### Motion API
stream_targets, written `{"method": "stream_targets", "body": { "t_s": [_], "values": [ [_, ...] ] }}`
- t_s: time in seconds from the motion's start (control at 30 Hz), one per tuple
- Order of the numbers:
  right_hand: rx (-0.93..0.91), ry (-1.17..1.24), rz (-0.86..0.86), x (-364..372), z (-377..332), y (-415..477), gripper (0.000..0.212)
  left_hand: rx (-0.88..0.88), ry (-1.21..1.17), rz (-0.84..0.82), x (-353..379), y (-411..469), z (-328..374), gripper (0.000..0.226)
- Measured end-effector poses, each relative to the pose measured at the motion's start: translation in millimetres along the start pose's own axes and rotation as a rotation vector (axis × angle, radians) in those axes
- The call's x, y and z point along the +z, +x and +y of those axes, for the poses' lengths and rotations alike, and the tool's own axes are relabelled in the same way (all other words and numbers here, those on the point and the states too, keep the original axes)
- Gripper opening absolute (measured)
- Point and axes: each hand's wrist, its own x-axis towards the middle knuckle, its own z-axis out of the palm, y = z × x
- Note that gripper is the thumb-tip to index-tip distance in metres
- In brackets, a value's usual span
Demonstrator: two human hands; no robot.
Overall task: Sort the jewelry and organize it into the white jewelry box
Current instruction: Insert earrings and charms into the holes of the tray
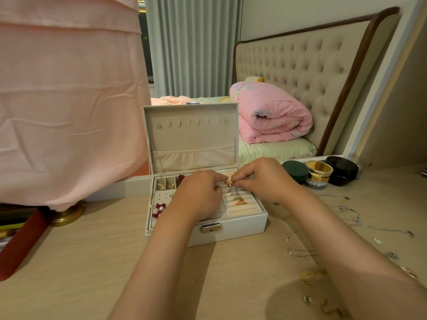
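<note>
Two grips are working as one: our left grip (pixel 198 192) and right grip (pixel 262 180) are both pinching a small gold piece (pixel 228 183) just above the ring rolls (pixel 245 210) of the open white jewelry box (pixel 240 229), likely steadying it for seating; chains (pixel 343 207) are waiting on the surface (pixel 69 262).

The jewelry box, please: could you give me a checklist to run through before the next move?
1. Lid open and upright: ok.
2. Gold piece pinched between left hand and right hand: ok.
3. Free ring rolls in the jewelry box, front right: ok.
4. Gold piece seated in a roll: cannot tell, fingers hide it.
5. Table cleared of jewelry: not ok, chains lie at right.
</note>
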Motion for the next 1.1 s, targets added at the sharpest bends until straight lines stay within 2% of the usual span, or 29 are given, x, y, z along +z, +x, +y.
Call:
{"method": "stream_targets", "body": {
  "t_s": [0.1, 0.37, 0.57, 0.63, 0.73, 0.8, 0.93, 1.1],
  "values": [
    [-0.005, -0.067, -0.029, -1, 3, 1, 0.011, 0.054, 0.037, -0.023, 5, 1, 0, 0.043],
    [-0.034, -0.085, -0.049, -2, 3, -4, 0.018, 0.105, 0.159, 0.006, 9, 1, -1, 0.045],
    [0.016, -0.055, 0.067, -34, -4, -27, 0.016, 0.132, 0.149, 0.109, 3, -2, 17, 0.039],
    [0.021, -0.056, 0.032, -47, -11, -42, 0.012, 0.187, 0.114, 0.17, -2, -5, 30, 0.035],
    [0.028, -0.079, -0.111, -63, -18, -74, 0.009, 0.283, 0.035, 0.197, -3, -17, 53, 0.024],
    [0.053, -0.115, -0.244, -70, -21, -95, 0.009, 0.315, -0.014, 0.149, -2, -28, 66, 0.018],
    [0.156, -0.19, -0.479, -74, -23, -129, 0.01, 0.306, 0.023, -0.063, 7, -52, 87, 0.013],
    [0.236, -0.225, -0.59, -67, -26, -160, 0.018, 0.249, 0.007, -0.344, 33, -88, 91, 0.009]
  ]
}}
